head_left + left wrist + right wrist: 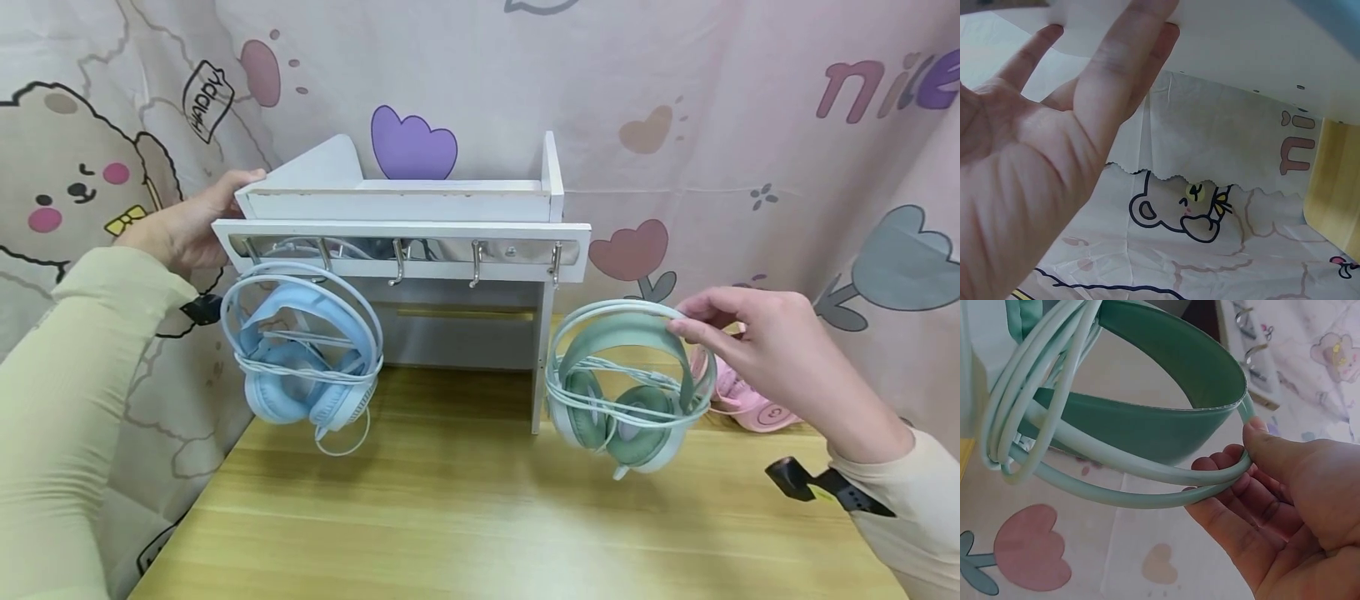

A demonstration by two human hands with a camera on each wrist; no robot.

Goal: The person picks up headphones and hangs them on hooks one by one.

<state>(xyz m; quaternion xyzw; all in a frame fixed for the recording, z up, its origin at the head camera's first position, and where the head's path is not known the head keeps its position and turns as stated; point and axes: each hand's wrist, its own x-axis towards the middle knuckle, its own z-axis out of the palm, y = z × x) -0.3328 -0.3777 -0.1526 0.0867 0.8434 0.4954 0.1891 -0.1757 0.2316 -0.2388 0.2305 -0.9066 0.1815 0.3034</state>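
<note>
My right hand [765, 358] pinches the headband of a pair of green headphones [626, 333], thumb on one side and fingers curled under it in the right wrist view. The cable is wound around the headphones, and the ear cups hang down just above the table, right of the white shelf [401, 207]. At the shelf's left side is my left hand [187, 221]; in the left wrist view its extended fingers [1110, 75] touch the white side panel. Light blue headphones [348, 358], also wrapped in their cable, hang at the left end of the hook rail [438, 268].
Several metal hooks [476, 262] line the shelf's front rail. Pink headphones [757, 408] lie on the wooden table [450, 508] behind my right hand. A printed curtain [480, 75] hangs behind the shelf and along both sides.
</note>
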